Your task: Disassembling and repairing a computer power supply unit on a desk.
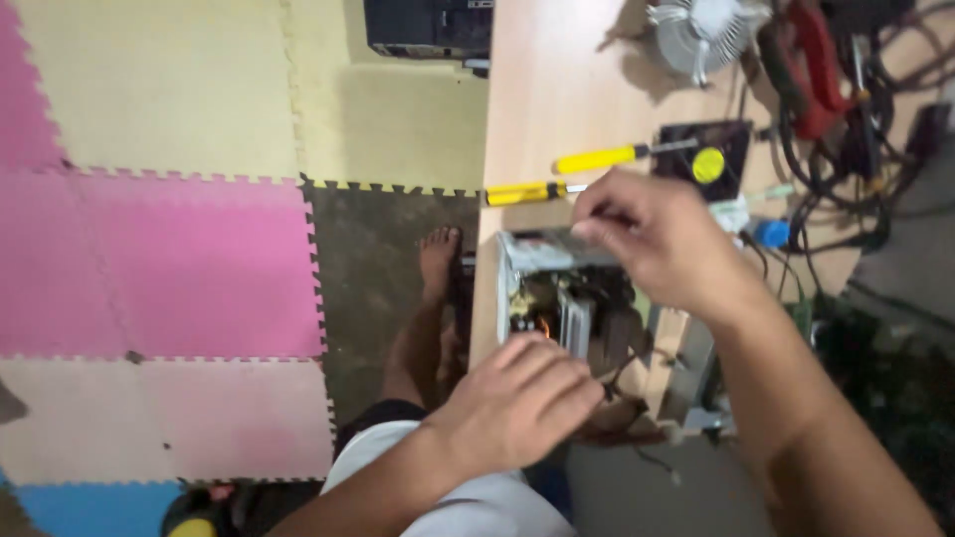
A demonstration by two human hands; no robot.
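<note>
Power supply unit [572, 298]: grey metal box, cover off, innards exposed — coils, heatsink fins, dark wiring. Lies on the near edge of a light wooden table, right of centre. Open side faces up, partly hidden by hands.

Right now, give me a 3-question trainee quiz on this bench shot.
1. True or false: both hands are at the opened metal power-supply box.
2. Which lies nearer the box: A) yellow-handled screwdriver, B) cooler fan?
3. What colour is the floor mat left of the bare foot?

Key:
1. True: left hand at the near end, right hand over the top.
2. A.
3. Pink.
</note>
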